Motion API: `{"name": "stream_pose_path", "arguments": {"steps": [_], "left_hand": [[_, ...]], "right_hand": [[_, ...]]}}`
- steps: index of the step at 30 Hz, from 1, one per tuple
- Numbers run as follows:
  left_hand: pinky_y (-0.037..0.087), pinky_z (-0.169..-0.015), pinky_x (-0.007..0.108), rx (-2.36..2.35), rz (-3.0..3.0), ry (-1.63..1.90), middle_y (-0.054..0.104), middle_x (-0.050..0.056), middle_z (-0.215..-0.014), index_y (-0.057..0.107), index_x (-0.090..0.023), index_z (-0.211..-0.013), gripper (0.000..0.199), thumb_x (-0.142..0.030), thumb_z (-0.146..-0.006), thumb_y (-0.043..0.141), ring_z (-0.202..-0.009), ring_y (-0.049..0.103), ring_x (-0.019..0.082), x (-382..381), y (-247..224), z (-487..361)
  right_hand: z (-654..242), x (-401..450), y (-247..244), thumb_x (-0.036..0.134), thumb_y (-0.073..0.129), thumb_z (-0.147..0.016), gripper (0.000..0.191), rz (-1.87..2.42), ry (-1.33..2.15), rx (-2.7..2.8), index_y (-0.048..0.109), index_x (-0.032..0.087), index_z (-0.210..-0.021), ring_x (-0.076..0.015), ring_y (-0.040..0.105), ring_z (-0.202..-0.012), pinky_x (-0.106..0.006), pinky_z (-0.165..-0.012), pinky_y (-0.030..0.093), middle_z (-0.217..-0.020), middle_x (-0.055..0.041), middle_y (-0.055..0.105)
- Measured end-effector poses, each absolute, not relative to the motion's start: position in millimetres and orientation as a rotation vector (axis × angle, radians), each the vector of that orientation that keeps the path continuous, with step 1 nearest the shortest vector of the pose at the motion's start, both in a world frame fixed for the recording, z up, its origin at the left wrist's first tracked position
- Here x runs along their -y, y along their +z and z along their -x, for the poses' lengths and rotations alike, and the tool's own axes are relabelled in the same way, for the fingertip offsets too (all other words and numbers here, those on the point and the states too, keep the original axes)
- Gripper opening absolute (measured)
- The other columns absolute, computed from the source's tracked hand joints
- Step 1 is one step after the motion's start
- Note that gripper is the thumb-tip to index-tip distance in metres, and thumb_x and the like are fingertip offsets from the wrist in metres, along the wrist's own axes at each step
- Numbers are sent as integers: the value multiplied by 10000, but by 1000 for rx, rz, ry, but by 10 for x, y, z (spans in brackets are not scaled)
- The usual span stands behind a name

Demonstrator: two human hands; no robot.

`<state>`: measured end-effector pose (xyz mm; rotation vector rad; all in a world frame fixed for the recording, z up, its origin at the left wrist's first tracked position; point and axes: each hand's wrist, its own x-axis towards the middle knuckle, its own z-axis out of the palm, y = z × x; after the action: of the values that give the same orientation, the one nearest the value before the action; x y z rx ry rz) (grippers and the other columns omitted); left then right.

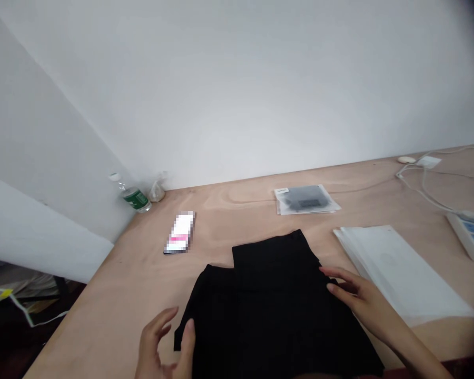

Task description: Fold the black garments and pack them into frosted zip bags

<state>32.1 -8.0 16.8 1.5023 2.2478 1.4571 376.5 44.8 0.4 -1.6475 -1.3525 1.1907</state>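
Observation:
A black cloth garment (276, 310), partly folded, lies at the front of the table; its exact kind does not show. One narrower folded part points away from me. My left hand (161, 342) is at the garment's left edge, fingers curved and apart, with the thumb over the cloth. At the opposite edge, my right hand (355, 300) rests its fingertips against the fabric, thumb and forefinger spread with a gap between them. Neither hand visibly grips the cloth. The near end of the garment runs out of view.
White plastic bags (403, 268) lie right of the garment. A packed clear pouch (308, 200) sits behind it. Further left are a lit phone (180, 231), a water bottle (134, 197) and a small bag (157, 190). White cables (422, 179) and a keyed device (472, 231) occupy the right.

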Motion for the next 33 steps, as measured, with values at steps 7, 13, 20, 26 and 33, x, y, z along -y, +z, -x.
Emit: {"name": "stream_pose_path", "arguments": {"steps": [7, 13, 20, 26, 33], "left_hand": [[409, -923, 426, -1604, -2404, 684, 569, 12, -1187, 604, -324, -1061, 393, -89, -766, 492, -1135, 455, 245, -678, 342, -510], [407, -887, 393, -1595, -2027, 616, 665, 5, -1012, 674, -283, -840, 231, -126, -718, 557, -1012, 554, 233, -955, 313, -642], [449, -619, 268, -1813, -1767, 649, 689, 25, -806, 550, -207, -1006, 237, -316, -800, 503, -729, 646, 190, -1219, 81, -719], [391, -583, 261, -1961, -1763, 550, 667, 7, -752, 438, -216, -1041, 220, -307, -842, 449, -687, 628, 189, -1242, 36, -745], [370, -689, 298, -2026, -1921, 428, 653, 27, -748, 522, -212, -877, 91, -243, -839, 445, -753, 615, 208, -1239, 125, -817]], "right_hand": [[-3707, -771, -123, 213, 482, -717, 510, 1635, 809, 1570, 486, 300, -1220, -180, 603, -805, -352, -722, 505, -1216, -25, 535], [-3679, -1050, -96, 266, 546, -702, 131, 1556, 825, 1599, 660, 235, -758, -226, 563, -961, -341, -797, 457, -995, -29, 620], [-3639, -1347, -169, 377, 473, -796, 231, 1643, 819, 1534, 581, 214, -920, -195, 620, -752, -310, -676, 460, -816, -31, 667], [-3654, -1367, -296, 347, 507, -768, 357, 1758, 719, 1533, 481, 222, -1101, -198, 617, -690, -312, -633, 438, -755, -13, 658], [-3581, -1390, -254, 377, 505, -770, 319, 1835, 594, 1595, 509, 210, -1043, -215, 589, -668, -319, -619, 403, -703, -20, 623]]}}
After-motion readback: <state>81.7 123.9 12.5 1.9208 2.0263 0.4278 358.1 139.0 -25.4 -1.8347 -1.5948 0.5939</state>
